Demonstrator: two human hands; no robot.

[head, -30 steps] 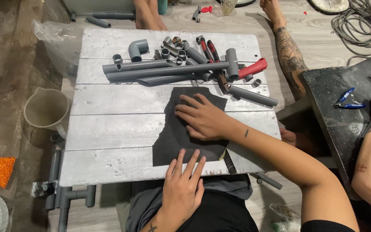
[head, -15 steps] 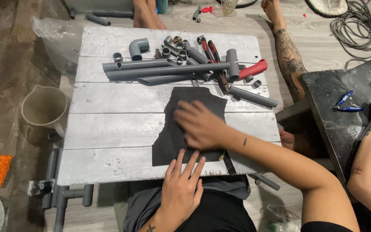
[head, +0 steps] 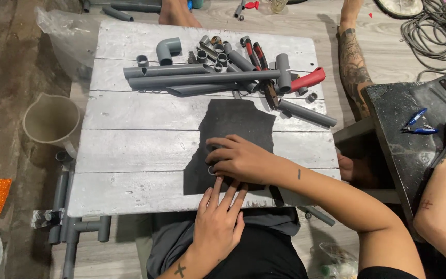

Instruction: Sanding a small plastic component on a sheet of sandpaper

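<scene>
Pressing flat on black sheet (head: 233,124), right hand (head: 241,159) pinched a small ring, left hand (head: 219,222) open, fingertips (head: 218,184) at sheet's near edge, grey pipes (head: 202,78) beyond.

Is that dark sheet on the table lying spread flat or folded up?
Spread flat. The dark sheet lies in one layer on the white table, its ragged edges showing, with the right hand pressing on it.

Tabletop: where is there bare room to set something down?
Bare boards lie left of the black sheet, below the long grey pipes, to the table's left edge. The far strip is crowded with pipes and fittings; both hands, right hand and left hand, fill the near middle.
</scene>
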